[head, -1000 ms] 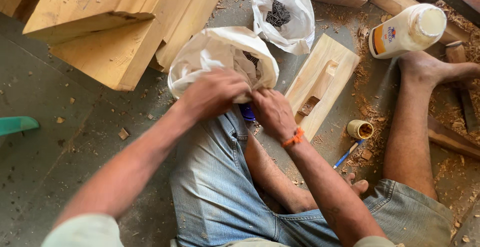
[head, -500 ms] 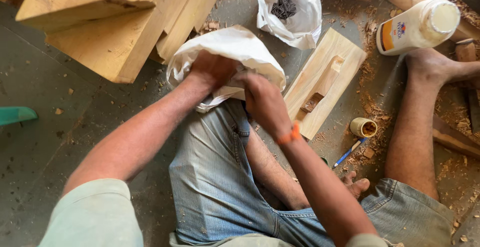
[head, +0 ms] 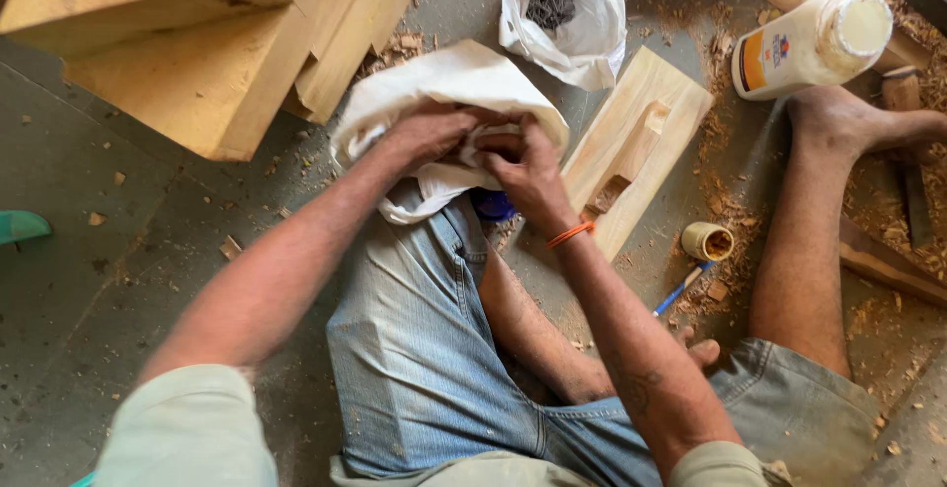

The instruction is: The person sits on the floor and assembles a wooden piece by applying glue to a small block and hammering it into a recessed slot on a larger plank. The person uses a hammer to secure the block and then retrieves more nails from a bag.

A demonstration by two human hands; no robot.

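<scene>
I sit on the floor with a white plastic bag [head: 444,82] resting above my bent knee. My left hand [head: 426,134] grips the bag's crumpled mouth from the left. My right hand [head: 525,166], with an orange band at the wrist, pinches the bag's edge from the right. Both hands touch each other at the opening. A small blue object [head: 492,207] shows just under the bag, beside my right wrist. What the bag holds is hidden.
A notched wooden board [head: 641,142] lies right of my hands. Beyond are a second white bag with dark nails [head: 567,8], a plastic glue bottle [head: 809,43], a small yellow cap [head: 707,241], a blue pen [head: 681,290] and large timber blocks [head: 197,43]. Sawdust covers the floor.
Both hands moved up from my knee onto the bag's mouth and closed on it. The view shifted slightly, so the bag sits lower and nearer.
</scene>
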